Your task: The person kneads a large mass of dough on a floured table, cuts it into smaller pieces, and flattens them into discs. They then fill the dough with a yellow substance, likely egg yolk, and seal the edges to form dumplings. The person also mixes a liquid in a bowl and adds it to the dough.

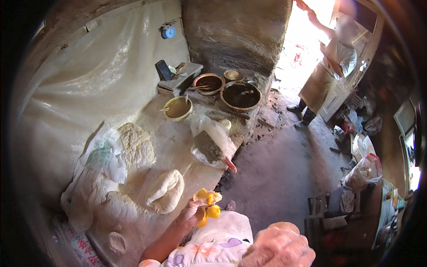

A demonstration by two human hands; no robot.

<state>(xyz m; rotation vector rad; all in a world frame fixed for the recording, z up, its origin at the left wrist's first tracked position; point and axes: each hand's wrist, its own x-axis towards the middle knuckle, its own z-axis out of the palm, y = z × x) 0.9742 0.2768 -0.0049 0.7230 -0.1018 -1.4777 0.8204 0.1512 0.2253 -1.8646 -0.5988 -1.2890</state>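
Observation:
In my left hand (191, 212) is a partly peeled citrus fruit (213, 197), with yellow-orange peel hanging below my fingers. My right hand (283, 245) is large and blurred at the bottom, its fingers curled; whether it holds anything is hidden. Both hands are above my white apron (227, 227) and patterned clothing. Beyond my left hand, a folded lump of dough (165, 192) lies on the floury worktop (190, 167). A wide blade with a red handle (230, 165) rests on a clear plastic bag (215, 133), beside a small round pale piece (225, 124).
Bowls of dark liquid (241, 96) and a basin of cloudy liquid (178, 108) stand at the back. Flour sacks (103, 157) lie left. A person (333, 63) stands by the bright doorway with one arm raised. Bags (365, 170) and a cluttered table (387, 213) line the right.

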